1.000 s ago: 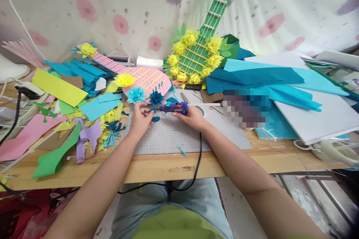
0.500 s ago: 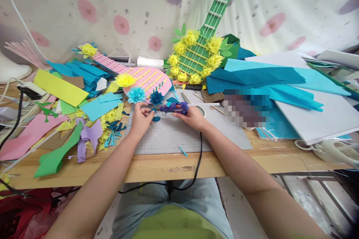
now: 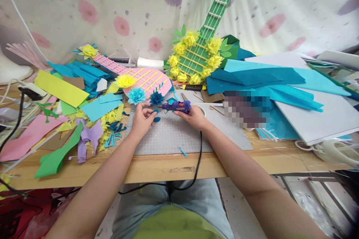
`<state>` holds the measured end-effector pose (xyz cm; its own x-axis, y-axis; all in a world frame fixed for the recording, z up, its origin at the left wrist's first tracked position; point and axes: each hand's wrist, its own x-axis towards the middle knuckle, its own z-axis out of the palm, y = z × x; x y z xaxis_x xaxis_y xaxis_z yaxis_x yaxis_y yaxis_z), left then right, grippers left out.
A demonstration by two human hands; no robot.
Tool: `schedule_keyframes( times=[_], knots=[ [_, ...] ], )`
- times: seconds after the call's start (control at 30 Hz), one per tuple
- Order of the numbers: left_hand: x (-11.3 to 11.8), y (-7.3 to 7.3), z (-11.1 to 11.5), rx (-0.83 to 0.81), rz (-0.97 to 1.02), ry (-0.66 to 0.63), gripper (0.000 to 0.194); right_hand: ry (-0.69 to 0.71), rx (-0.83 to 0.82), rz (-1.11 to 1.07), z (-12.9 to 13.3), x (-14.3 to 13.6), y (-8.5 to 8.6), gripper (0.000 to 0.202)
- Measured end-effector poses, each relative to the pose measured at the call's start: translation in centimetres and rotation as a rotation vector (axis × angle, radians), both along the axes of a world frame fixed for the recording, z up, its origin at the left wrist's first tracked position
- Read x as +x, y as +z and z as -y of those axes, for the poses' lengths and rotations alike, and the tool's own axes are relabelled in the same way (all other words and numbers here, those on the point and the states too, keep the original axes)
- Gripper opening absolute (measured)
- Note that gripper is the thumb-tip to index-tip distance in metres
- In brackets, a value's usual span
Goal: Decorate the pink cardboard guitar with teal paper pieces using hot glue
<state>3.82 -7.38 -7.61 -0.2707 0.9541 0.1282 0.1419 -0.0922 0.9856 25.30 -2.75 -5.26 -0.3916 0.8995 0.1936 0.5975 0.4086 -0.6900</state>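
Observation:
My right hand (image 3: pixel 195 118) is wrapped round a purple glue gun (image 3: pixel 181 106), its nozzle pointing left and a white glue stick (image 3: pixel 209 104) jutting from its back. Between the fingers of my left hand (image 3: pixel 142 120) is a small dark blue paper piece (image 3: pixel 155 112), close to the nozzle; whether they touch I cannot tell. Another dark blue scrap (image 3: pixel 156 119) shows just below it. Beyond my hands lies a pink paper guitar (image 3: pixel 153 78) carrying a yellow flower (image 3: pixel 125 80), a light blue flower (image 3: pixel 136 96) and a dark blue flower (image 3: pixel 156 98).
Under my hands is a grey cutting mat (image 3: pixel 168 140). A green paper guitar (image 3: pixel 193 59) ringed with yellow flowers leans at the back. Coloured paper scraps (image 3: pixel 103 104) crowd the left, blue crepe sheets (image 3: pixel 252 78) the right. The glue gun's black cord (image 3: pixel 200 157) drops over the table's front edge.
The glue gun and my right hand have shifted slightly to the right. My left hand keeps its grip on the dark blue paper piece, nearly still.

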Motion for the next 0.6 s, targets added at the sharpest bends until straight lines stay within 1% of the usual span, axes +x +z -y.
schedule_keyframes(
  times=[0.1, 0.2, 0.27, 0.33, 0.4, 0.5, 0.6],
  knots=[
    [0.0, 0.1, 0.0, 0.009, -0.011, -0.024, 0.044, -0.119, 0.000, -0.130, -0.8, 1.0, 0.0, 0.043],
    [0.0, 0.3, 0.1, 0.007, 0.000, -0.023, 0.038, -0.279, 0.027, -0.274, -2.2, 2.8, 0.0, 0.046],
    [-0.1, 0.5, 0.0, 0.001, 0.008, -0.014, 0.033, -0.383, 0.053, -0.303, -3.2, 4.1, -0.2, 0.048],
    [-0.1, 0.6, 0.0, 0.000, 0.016, -0.006, 0.029, -0.469, 0.059, -0.252, -4.1, 5.2, -0.5, 0.049],
    [-0.1, 0.7, 0.0, 0.000, 0.024, 0.001, 0.027, -0.528, 0.035, -0.166, -4.8, 5.8, -1.0, 0.050],
    [-0.1, 0.7, 0.1, 0.009, 0.012, 0.017, 0.023, -0.551, 0.015, -0.027, -5.5, 5.9, -1.6, 0.053],
    [-0.1, 0.7, 0.1, 0.018, -0.006, 0.033, 0.020, -0.561, 0.011, 0.108, -5.8, 5.6, -1.8, 0.054]
  ],
)
